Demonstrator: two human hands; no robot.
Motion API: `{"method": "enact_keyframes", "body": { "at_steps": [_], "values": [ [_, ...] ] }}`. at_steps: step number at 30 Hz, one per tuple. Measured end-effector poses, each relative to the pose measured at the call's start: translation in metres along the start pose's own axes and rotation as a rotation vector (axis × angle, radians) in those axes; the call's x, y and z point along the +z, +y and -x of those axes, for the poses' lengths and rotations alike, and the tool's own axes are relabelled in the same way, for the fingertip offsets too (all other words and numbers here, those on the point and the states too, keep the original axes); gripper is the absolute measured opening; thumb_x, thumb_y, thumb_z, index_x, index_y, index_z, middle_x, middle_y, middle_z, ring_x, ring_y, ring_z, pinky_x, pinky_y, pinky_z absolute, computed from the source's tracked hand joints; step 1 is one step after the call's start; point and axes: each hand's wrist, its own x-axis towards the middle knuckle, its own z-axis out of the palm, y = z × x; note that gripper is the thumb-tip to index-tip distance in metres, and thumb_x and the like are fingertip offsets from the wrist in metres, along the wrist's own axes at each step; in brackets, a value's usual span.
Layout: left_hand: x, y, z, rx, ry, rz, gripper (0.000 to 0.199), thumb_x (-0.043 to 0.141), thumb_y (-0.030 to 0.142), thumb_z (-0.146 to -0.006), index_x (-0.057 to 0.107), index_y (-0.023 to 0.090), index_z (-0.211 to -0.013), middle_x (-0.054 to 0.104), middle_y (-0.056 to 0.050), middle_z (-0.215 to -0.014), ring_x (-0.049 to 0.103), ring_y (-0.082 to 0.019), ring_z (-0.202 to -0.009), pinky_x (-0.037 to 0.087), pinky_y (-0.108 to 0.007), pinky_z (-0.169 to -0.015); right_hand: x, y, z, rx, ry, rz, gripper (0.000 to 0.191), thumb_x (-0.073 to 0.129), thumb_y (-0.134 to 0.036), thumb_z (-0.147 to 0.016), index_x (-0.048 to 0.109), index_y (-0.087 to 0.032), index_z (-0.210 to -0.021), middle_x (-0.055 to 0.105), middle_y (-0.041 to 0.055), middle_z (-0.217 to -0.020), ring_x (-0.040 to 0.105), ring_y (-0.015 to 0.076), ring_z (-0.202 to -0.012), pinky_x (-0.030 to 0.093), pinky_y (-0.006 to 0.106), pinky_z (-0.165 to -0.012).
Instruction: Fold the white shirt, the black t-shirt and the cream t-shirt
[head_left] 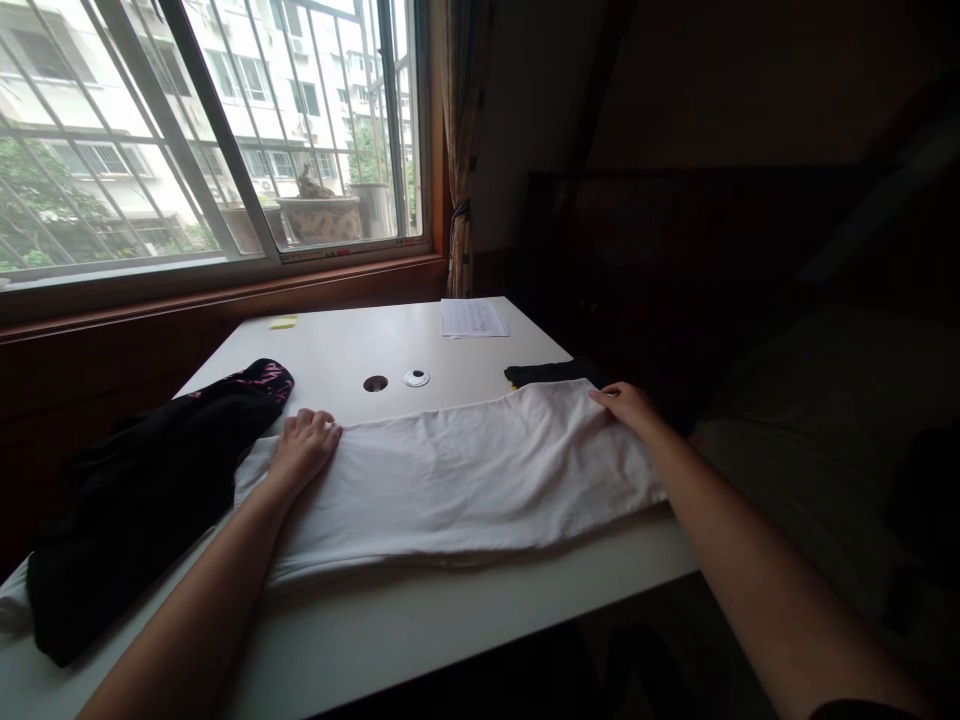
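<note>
A white folded garment [450,480] lies lengthwise across the table, its right part wrinkled; which kind of garment it is cannot be told. At its left end, my left hand [306,445] is closed on the far edge, fingers bent and close together. Out at the far right corner, my right hand [628,404] pinches the cloth between thumb and fingers. Left of my left hand lies a crumpled black garment [150,490] with pink lettering. Behind the white garment's right end, a dark folded cloth [551,373] is partly covered.
The white table [337,340] stands below a barred window [225,130]. Toward its back are papers [472,318], a yellow note [283,323], a round cable hole [376,384] and a round cap [416,378]. A curtain [459,150] hangs behind; the right side is dark.
</note>
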Motion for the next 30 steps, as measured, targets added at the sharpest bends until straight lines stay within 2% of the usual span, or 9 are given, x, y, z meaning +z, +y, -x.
{"method": "enact_keyframes", "body": {
  "at_steps": [3,6,9,14,19,22,26,29,30],
  "values": [
    [-0.008,-0.006,-0.002,-0.024,-0.028,-0.019,0.037,0.04,0.047,-0.102,0.062,0.018,-0.109,0.064,-0.015,-0.118,0.058,-0.033,-0.11,0.048,-0.043,-0.094,0.003,0.001,-0.003,-0.024,-0.027,-0.018,0.031,0.072,-0.047,-0.083,0.073,-0.018,-0.094,0.076,0.0103,-0.092,0.072,0.0254,-0.082,0.054,0.032,-0.072],
    [-0.013,-0.01,-0.003,0.012,-0.055,-0.037,0.03,0.041,0.045,-0.103,0.058,0.02,-0.1,0.066,-0.011,-0.112,0.059,-0.028,-0.105,0.047,-0.037,-0.088,0.001,0.001,-0.003,-0.053,0.015,0.004,0.031,0.067,-0.045,-0.088,0.071,-0.016,-0.101,0.076,0.0111,-0.096,0.071,0.025,-0.085,0.053,0.031,-0.073],
    [-0.013,-0.013,-0.003,0.019,-0.044,-0.068,0.027,0.039,0.042,-0.105,0.056,0.021,-0.101,0.065,-0.012,-0.112,0.06,-0.028,-0.106,0.046,-0.036,-0.087,0.0,0.0,0.0,-0.079,0.076,0.065,0.034,0.061,-0.045,-0.093,0.068,-0.017,-0.111,0.075,0.013,-0.105,0.07,0.0272,-0.093,0.052,0.033,-0.077],
    [-0.009,-0.01,0.0,0.006,0.0,-0.129,0.029,0.037,0.041,-0.105,0.055,0.019,-0.103,0.062,-0.013,-0.111,0.058,-0.031,-0.108,0.046,-0.038,-0.085,0.008,-0.011,0.013,-0.135,0.129,0.203,0.031,0.052,-0.042,-0.1,0.066,-0.019,-0.113,0.07,0.0154,-0.12,0.066,0.0311,-0.106,0.05,0.038,-0.086],
    [-0.011,-0.006,0.005,0.005,0.043,-0.182,0.034,0.037,0.041,-0.105,0.059,0.016,-0.108,0.061,-0.017,-0.115,0.056,-0.035,-0.11,0.048,-0.041,-0.082,0.012,-0.021,0.028,-0.158,0.16,0.326,0.034,0.042,-0.04,-0.104,0.065,-0.017,-0.113,0.067,0.0179,-0.116,0.066,0.0323,-0.098,0.05,0.043,-0.082],
    [-0.015,-0.002,0.003,0.034,0.073,-0.202,0.035,0.037,0.033,-0.104,0.06,0.013,-0.121,0.059,-0.02,-0.129,0.053,-0.037,-0.119,0.048,-0.047,-0.092,0.008,-0.026,0.034,-0.174,0.194,0.388,0.032,0.041,-0.032,-0.103,0.065,-0.014,-0.113,0.064,0.0218,-0.117,0.062,0.0366,-0.105,0.049,0.048,-0.085],
    [-0.02,0.028,-0.005,0.153,0.099,-0.206,0.046,0.035,0.022,-0.103,0.049,0.014,-0.146,0.042,-0.018,-0.157,0.034,-0.036,-0.146,0.033,-0.054,-0.115,0.009,-0.051,0.044,-0.267,0.293,0.429,0.035,0.037,-0.02,-0.101,0.063,-0.009,-0.122,0.058,0.0271,-0.126,0.051,0.0425,-0.122,0.045,0.056,-0.095],
    [-0.019,0.077,-0.009,0.312,0.061,-0.127,0.051,0.034,0.034,-0.106,0.043,0.019,-0.154,0.035,-0.013,-0.165,0.022,-0.036,-0.155,0.026,-0.06,-0.12,0.026,-0.085,0.055,-0.564,0.194,0.359,0.042,0.04,-0.026,-0.1,0.059,-0.008,-0.134,0.056,0.0261,-0.137,0.049,0.0409,-0.128,0.041,0.056,-0.105],
    [-0.017,0.095,-0.009,0.357,0.043,-0.082,0.054,0.034,0.04,-0.107,0.041,0.019,-0.156,0.033,-0.011,-0.167,0.019,-0.035,-0.156,0.023,-0.061,-0.122,0.034,-0.096,0.059,-0.651,0.135,0.343,0.045,0.042,-0.031,-0.101,0.057,-0.01,-0.139,0.054,0.0225,-0.143,0.048,0.0374,-0.132,0.04,0.052,-0.11]
  ]
}}
